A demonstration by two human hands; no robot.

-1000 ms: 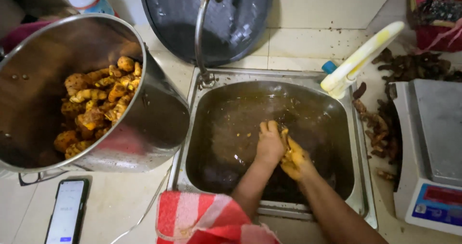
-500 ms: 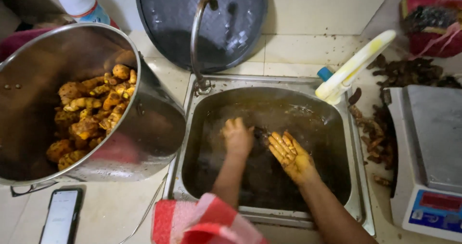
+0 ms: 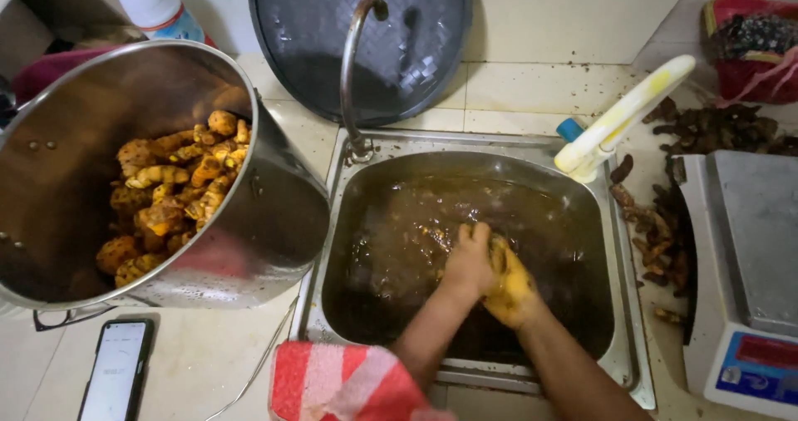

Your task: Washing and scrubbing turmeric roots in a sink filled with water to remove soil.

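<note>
Both hands met in the middle of the steel sink (image 3: 617, 321), wrists deep in brown, murky water (image 3: 399, 238). The left hand (image 3: 468, 263) and the yellow-stained right hand (image 3: 509, 286) were pressed together, their grip closed on a root piece that barely showed between them; I could not tell its shape. To scrub well, I judged, the palms should roll the piece firmly under the water, working soil from its creases while keeping hold of it.

Cleaned roots (image 3: 170, 196) lay heaped in the big tilted steel pot (image 3: 274, 221) at nine o'clock from the sink: knobbly, finger-like, bright orange-yellow. Dark unwashed roots (image 3: 715, 130) sat on the desk (image 3: 515, 88) at two o'clock, beside a weighing scale (image 3: 748, 246). A curved tap (image 3: 353, 72) stood at twelve o'clock.
</note>
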